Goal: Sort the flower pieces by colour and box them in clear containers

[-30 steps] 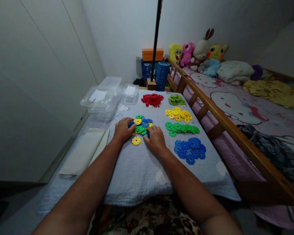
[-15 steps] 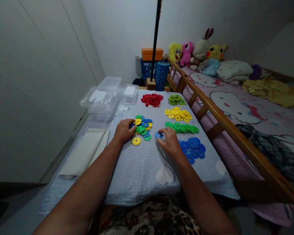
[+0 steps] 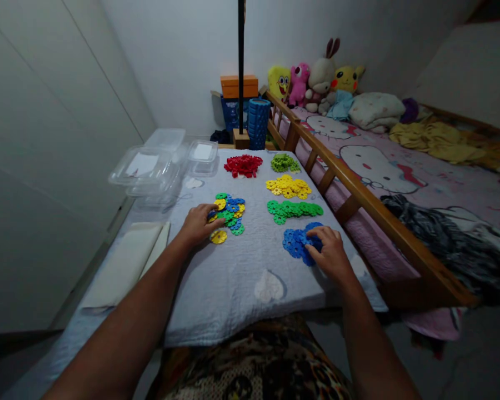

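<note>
Five one-colour piles of flat plastic flower-shaped discs lie on the cloth-covered tabletop (image 3: 241, 278): red pile (image 3: 244, 165), light green pile (image 3: 284, 163), yellow pile (image 3: 288, 188), dark green pile (image 3: 294, 209) and blue pile (image 3: 295, 244). Only a small mixed heap of discs (image 3: 229, 214) is unsorted, so the work looks mostly done. The left hand (image 3: 198, 225) lies loosely open on that heap's near edge, fingertips touching discs. The right hand (image 3: 331, 255) has its fingers curled onto the blue pile, and I cannot tell whether it pinches a disc.

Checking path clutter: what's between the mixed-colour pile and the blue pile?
Nothing: only bare quilted cloth separates the mixed-colour pile from the blue pile, as the head view shows.
</note>
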Tool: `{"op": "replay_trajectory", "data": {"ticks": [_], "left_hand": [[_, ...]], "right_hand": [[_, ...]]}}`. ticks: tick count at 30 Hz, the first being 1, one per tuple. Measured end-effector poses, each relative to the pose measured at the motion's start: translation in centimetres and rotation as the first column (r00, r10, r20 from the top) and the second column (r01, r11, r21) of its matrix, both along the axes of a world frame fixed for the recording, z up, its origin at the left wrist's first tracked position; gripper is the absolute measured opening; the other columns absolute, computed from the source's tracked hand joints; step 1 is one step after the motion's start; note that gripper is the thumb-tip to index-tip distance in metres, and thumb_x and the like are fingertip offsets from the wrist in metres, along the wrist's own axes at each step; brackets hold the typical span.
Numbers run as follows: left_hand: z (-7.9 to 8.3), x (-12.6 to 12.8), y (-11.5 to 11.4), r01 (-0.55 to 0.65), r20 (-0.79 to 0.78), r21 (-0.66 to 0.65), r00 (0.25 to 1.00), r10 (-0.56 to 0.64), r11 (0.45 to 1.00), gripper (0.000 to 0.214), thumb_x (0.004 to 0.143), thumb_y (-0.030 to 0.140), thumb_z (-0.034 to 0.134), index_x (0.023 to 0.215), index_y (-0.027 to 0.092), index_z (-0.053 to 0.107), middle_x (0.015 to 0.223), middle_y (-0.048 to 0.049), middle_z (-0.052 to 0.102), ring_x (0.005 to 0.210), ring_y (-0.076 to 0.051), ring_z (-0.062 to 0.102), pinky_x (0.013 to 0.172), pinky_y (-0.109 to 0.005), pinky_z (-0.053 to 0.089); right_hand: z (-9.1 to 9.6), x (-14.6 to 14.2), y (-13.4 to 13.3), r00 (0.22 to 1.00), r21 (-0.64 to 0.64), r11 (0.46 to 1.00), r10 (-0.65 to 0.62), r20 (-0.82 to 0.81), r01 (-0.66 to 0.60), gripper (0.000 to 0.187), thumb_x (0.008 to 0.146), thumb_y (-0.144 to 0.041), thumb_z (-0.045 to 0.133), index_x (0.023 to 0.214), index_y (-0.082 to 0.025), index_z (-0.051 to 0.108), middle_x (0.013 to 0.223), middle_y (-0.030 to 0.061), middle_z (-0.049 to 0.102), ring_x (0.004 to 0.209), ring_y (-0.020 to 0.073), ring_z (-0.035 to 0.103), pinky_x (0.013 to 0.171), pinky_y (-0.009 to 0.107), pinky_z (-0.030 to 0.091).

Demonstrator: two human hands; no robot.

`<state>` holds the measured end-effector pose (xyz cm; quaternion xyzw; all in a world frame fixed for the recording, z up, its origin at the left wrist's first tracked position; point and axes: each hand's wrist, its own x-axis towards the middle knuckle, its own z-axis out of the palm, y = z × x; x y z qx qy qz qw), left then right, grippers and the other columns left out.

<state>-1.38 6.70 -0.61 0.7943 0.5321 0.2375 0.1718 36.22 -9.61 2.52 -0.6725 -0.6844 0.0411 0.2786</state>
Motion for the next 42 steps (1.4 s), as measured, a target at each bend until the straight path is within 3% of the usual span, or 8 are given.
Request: {"op": "replay_trajectory", "data": {"ticks": [4,9,13,17,22,26,32,42], "left_hand": [[-0.1,-0.3,-1.4,0.032,-0.08,-0.057,0.996,-0.037,0.998,0.085,0.068,0.063,0.075,0.141,0.023,0.056,0.143,-0.0157,0.058,0.132,-0.039,0.052,0.113,-0.052,0.041],[-0.6,-1.0,-3.9,-0.098,-0.23,-0.053,0.97,0.083,0.994,0.107,0.055,0.061,0.086,0.149,0.025,0.047,0.156,-0.0196,0.044,0.144,-0.046,0.039,0.116,-0.057,0.035],[-0.7,-1.7,-4.9,-0.139,-0.234,0.013,0.962,0.138,0.99,0.101,0.06,0.057,0.085,0.147,0.025,0.046,0.15,-0.0185,0.051,0.139,-0.044,0.045,0.115,-0.057,0.037],[-0.4,-1.6,-5.2,-0.097,-0.205,0.0,0.974,0.095,0.995,0.086,0.064,0.051,0.083,0.14,0.024,0.052,0.135,-0.0167,0.062,0.128,-0.041,0.055,0.11,-0.054,0.042],[-0.3,-0.7,-5.7,-0.084,-0.119,0.001,0.989,0.084,0.996,0.073,0.068,0.045,0.08,0.134,0.024,0.058,0.127,-0.0145,0.062,0.12,-0.037,0.059,0.106,-0.051,0.047],[-0.1,0.3,-6.3,-0.067,-0.056,0.012,0.996,0.068,0.998,0.067,0.073,0.042,0.078,0.134,0.022,0.06,0.125,-0.0133,0.061,0.117,-0.034,0.061,0.105,-0.049,0.05],[0.2,1.3,-7.0,-0.085,0.049,0.031,0.995,0.084,0.996,0.06,0.076,0.042,0.079,0.13,0.022,0.062,0.124,-0.0132,0.064,0.118,-0.033,0.063,0.103,-0.048,0.053],[-0.2,1.5,-7.0,-0.031,0.155,0.051,0.988,0.023,0.998,0.056,0.08,0.032,0.073,0.134,0.025,0.059,0.133,-0.0108,0.063,0.127,-0.03,0.06,0.111,-0.048,0.049]], "right_hand": [[-0.6,0.8,-0.8,1.0,0.0,1.0,-0.011,-0.009,0.011,0.02,0.084,-0.021,0.062,0.102,-0.024,0.068,0.111,0.0089,0.071,0.11,0.0286,0.059,0.1,0.045,0.041],[-1.3,0.8,-1.2,0.999,0.001,0.999,-0.041,-0.01,0.041,0.023,0.084,-0.02,0.063,0.106,-0.024,0.069,0.115,0.0095,0.069,0.114,0.0295,0.057,0.101,0.046,0.041],[-1.1,0.7,-1.4,0.998,0.016,0.998,-0.063,-0.014,0.063,0.02,0.084,-0.021,0.063,0.103,-0.025,0.07,0.114,0.0097,0.067,0.113,0.03,0.056,0.101,0.047,0.042],[-0.1,-0.9,-0.5,0.999,0.048,0.998,-0.029,-0.028,0.031,0.018,0.086,-0.021,0.064,0.102,-0.024,0.07,0.113,0.01,0.067,0.113,0.0295,0.057,0.102,0.045,0.042],[1.5,-6.5,2.2,0.986,-0.007,0.987,0.162,-0.05,-0.162,0.017,0.089,-0.02,0.065,0.104,-0.023,0.071,0.112,0.0086,0.069,0.113,0.0279,0.058,0.103,0.044,0.042],[1.9,-11.6,5.3,0.943,-0.17,0.929,0.333,0.002,-0.328,0.022,0.09,-0.023,0.068,0.111,-0.021,0.071,0.118,0.0096,0.069,0.116,0.0268,0.057,0.106,0.041,0.041],[0.8,-15.8,8.8,0.961,-0.262,0.939,0.257,0.097,-0.225,0.043,0.09,-0.031,0.069,0.129,-0.016,0.062,0.125,0.0148,0.067,0.118,0.0293,0.055,0.102,0.04,0.043],[-1.4,-16.5,9.1,0.971,-0.198,0.952,0.24,0.012,-0.233,0.045,0.084,-0.02,0.061,0.129,-0.017,0.059,0.121,0.0117,0.067,0.111,0.0275,0.056,0.1,0.04,0.042]]}}
